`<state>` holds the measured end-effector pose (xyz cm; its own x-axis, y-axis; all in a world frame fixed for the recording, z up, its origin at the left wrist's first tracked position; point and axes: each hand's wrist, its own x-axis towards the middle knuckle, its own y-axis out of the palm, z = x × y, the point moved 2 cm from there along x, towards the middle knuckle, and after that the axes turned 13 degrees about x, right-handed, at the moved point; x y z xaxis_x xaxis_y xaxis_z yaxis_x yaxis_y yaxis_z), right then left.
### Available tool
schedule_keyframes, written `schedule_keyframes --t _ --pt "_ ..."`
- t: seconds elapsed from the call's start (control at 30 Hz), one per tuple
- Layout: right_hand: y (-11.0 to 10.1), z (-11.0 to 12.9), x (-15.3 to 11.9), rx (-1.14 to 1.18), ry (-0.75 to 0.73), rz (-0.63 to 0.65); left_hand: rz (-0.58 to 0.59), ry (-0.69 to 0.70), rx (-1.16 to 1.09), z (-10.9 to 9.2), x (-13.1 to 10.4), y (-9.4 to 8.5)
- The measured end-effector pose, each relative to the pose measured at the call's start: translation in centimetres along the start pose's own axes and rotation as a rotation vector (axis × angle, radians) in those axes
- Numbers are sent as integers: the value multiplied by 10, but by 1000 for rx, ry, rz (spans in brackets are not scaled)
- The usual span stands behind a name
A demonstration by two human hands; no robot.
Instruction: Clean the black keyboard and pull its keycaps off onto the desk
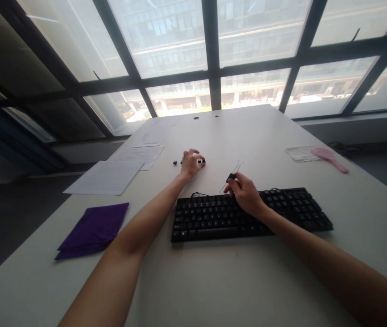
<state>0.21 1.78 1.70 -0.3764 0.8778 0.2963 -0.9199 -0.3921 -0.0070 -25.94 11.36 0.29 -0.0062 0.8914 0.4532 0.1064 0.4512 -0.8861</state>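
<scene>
My left hand [191, 164] reaches past the keyboard, its fingers curled over the table. Thumb and index finger close around a small black keycap [203, 161] at the table surface. Another loose keycap [175, 162] lies to the left of this hand, and one more is partly hidden behind it. My right hand [244, 190] is above the keyboard, pinching the black handle of a wire keycap puller [231, 177]. Thin wire loops stick out from both ends of the handle. Below sits a black keyboard [210, 222]; my right hand and forearm cover part of its keys.
A folded purple cloth [93, 229] lies left of my left forearm. Paper sheets [108, 177] spread along the table's left edge. On the right, a pink hairbrush [329, 157] rests partly on a pale tissue packet [300, 153]. Windows [176, 41] stand behind the white table [193, 281].
</scene>
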Motion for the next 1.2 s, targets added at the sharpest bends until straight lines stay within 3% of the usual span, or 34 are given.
schedule_keyframes --t 0.7,1.2 --pt "1 0 0 -7 4 22 101 -96 95 8 8 4" --pt "2 1 -1 -36 -3 31 183 -67 170 22 11 -8"
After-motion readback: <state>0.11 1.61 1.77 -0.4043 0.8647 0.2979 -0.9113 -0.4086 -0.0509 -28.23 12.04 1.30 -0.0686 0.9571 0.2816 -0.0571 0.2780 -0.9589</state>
